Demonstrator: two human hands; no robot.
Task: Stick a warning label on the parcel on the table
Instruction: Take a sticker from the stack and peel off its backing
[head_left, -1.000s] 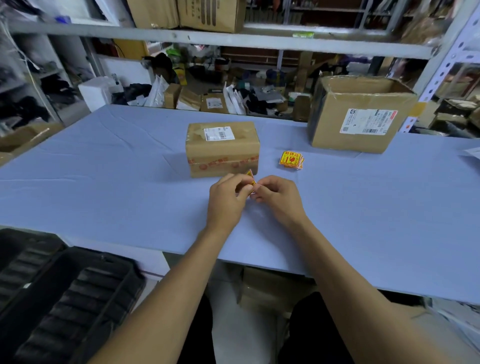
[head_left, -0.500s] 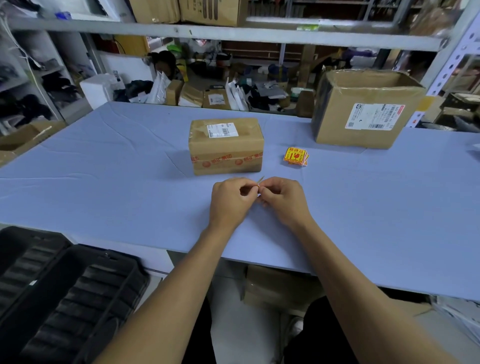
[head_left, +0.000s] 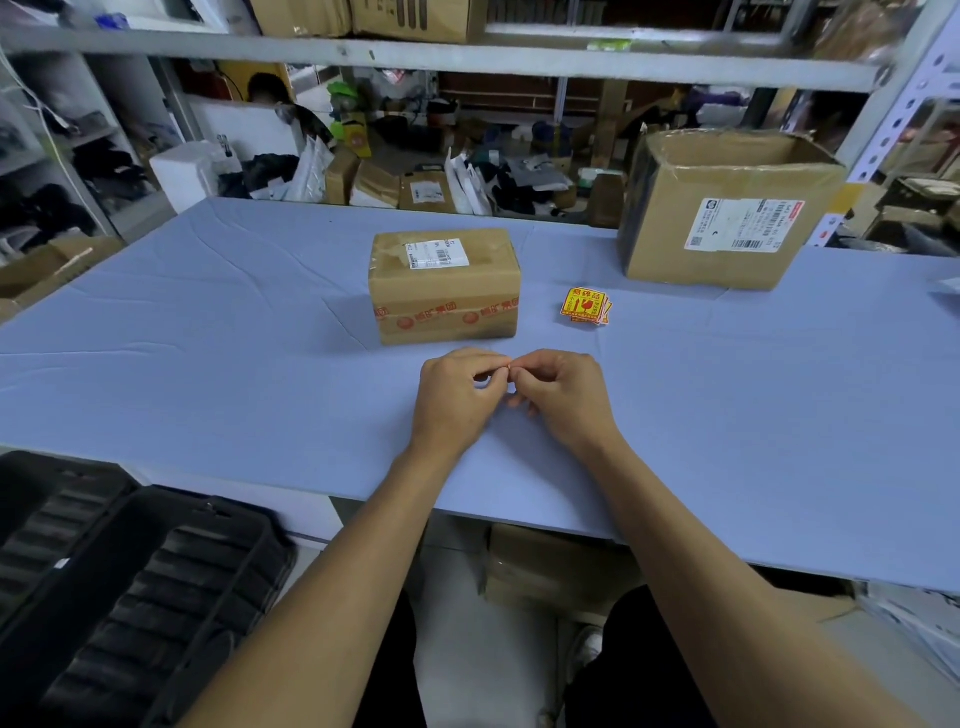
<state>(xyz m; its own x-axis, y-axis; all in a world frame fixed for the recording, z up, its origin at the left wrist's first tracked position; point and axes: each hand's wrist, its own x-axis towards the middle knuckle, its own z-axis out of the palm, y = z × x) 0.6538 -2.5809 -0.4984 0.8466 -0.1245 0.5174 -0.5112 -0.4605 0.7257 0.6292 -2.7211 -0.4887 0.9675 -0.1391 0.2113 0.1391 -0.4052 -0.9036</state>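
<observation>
A brown taped parcel (head_left: 444, 285) with a white shipping label on top sits mid-table on the blue sheet (head_left: 208, 338). To its right lies a small stack of yellow-and-red warning labels (head_left: 585, 305). My left hand (head_left: 457, 397) and my right hand (head_left: 563, 397) meet just in front of the parcel, fingertips pinched together on one warning label (head_left: 511, 367). Only a sliver of that label's edge shows between the fingers; the rest is hidden.
A larger open cardboard box (head_left: 727, 208) stands at the back right of the table. Black plastic trays (head_left: 119, 587) sit low at my left. Cluttered shelves and small boxes line the far side behind the table.
The label's yellow corner, visible above my fingers a second ago, is now almost fully hidden between the fingertips. Both hands have stayed in the same spot in front of the parcel.
</observation>
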